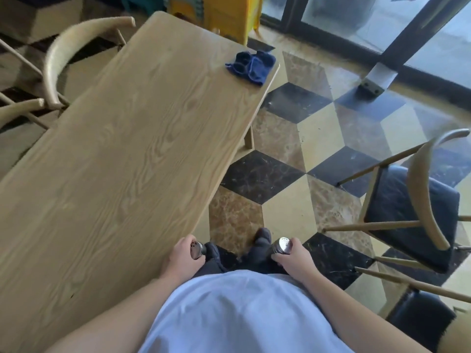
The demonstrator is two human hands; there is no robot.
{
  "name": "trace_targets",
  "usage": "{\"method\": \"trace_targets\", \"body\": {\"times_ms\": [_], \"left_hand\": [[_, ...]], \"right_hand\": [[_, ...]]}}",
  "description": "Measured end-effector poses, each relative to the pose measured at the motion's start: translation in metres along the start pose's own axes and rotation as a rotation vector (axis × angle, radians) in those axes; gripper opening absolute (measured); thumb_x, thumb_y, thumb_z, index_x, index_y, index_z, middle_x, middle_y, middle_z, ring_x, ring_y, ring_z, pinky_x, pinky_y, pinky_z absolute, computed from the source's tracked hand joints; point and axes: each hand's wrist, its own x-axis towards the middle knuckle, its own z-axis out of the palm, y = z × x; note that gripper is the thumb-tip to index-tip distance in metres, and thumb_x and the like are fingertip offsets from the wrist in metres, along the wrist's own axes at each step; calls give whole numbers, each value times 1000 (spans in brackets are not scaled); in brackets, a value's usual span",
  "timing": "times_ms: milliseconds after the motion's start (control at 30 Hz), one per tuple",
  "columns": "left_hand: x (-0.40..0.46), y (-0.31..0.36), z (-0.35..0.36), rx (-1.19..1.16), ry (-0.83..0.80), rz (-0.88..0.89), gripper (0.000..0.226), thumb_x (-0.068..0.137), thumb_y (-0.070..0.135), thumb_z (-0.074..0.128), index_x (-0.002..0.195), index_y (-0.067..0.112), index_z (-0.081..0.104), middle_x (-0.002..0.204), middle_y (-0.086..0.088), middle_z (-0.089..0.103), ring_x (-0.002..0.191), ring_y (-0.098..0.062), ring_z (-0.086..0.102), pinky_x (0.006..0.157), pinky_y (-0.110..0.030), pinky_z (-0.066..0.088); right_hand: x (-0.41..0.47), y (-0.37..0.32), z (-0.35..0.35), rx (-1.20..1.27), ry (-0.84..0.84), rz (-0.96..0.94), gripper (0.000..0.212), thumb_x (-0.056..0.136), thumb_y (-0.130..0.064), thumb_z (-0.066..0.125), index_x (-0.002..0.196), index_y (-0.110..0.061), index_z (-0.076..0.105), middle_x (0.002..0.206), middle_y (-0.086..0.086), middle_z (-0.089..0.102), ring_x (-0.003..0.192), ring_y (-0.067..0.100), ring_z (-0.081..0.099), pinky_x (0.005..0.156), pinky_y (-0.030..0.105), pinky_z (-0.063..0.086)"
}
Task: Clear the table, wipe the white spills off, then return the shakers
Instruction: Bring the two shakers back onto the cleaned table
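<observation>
A long wooden table (122,154) with pale grain stands on a tiled floor (280,179). A crumpled blue cloth (251,67) lies near its far right corner.

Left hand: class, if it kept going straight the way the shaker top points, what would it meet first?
Probably nothing on the table: the left hand holds its shaker off the table edge, top pointing toward the floor tiles beside it. Depth is unclear.

You stand on a cube-patterned black, tan and cream marble floor (293,179), black-cushioned wooden chairs (413,220) beside dark-framed glass doors (356,19).
</observation>
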Motion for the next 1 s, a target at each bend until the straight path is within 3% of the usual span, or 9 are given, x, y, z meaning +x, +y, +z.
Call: {"method": "trace_targets", "body": {"times_ms": [233,300,400,500,567,700,800,933,1000], "left_hand": [[43,52,2,-94,23,-216,29,71,27,78,91,22,57,83,3,67,77,-20,62,61,-29,44],[50,76,3,-179,60,-270,29,74,23,78,93,18,57,84,0,67,78,-21,61,62,-29,42],[57,113,3,-356,133,-357,29,76,18,79,90,15,55,82,-1,64,79,-23,59,66,-31,43],[53,132,7,-422,147,-398,34,66,37,77,87,27,52,80,5,65,79,-23,63,71,-34,50],[46,135,8,-441,156,-400,38,58,49,68,88,34,52,79,7,67,80,-22,65,74,-35,53],[37,123,4,-479,299,-447,37,60,46,69,91,48,49,79,10,67,81,-21,65,79,-41,55],[38,106,-3,-471,408,-546,35,70,33,75,94,37,50,85,10,66,85,-24,65,79,-37,54],[43,78,-9,-456,512,-638,36,67,36,73,91,32,46,89,4,61,82,-26,62,75,-39,53],[46,69,-11,-450,527,-674,36,71,34,74,94,30,47,93,4,57,85,-27,60,74,-37,50]], "right_hand": [[81,-46,-74,-100,-103,-89,48,75,-32,76,110,-20,46,103,-1,59,88,17,55,65,29,41],[105,-65,-95,-131,-138,-107,45,75,-30,76,108,-19,46,103,2,61,82,14,55,61,27,42],[134,-110,-109,-232,-195,-204,45,77,-32,75,107,-20,43,99,1,59,85,19,59,71,35,52],[146,-162,-102,-316,-309,-350,47,78,-34,75,109,-20,42,100,0,56,87,20,59,64,32,50],[144,-195,-91,-412,-371,-454,49,80,-33,76,112,-17,43,102,1,55,87,21,56,58,28,43],[138,-240,-66,-558,-392,-609,46,77,-35,73,105,-16,43,104,7,62,90,29,60,71,37,50],[136,-255,-49,-657,-365,-693,43,77,-36,70,102,-17,40,103,7,61,91,31,62,73,39,52],[133,-264,-30,-717,-319,-695,45,81,-38,67,99,-17,32,104,4,48,95,35,61,69,38,47],[131,-266,-21,-742,-300,-711,40,84,-34,62,97,-17,29,104,2,42,87,34,58,67,38,47]]}}
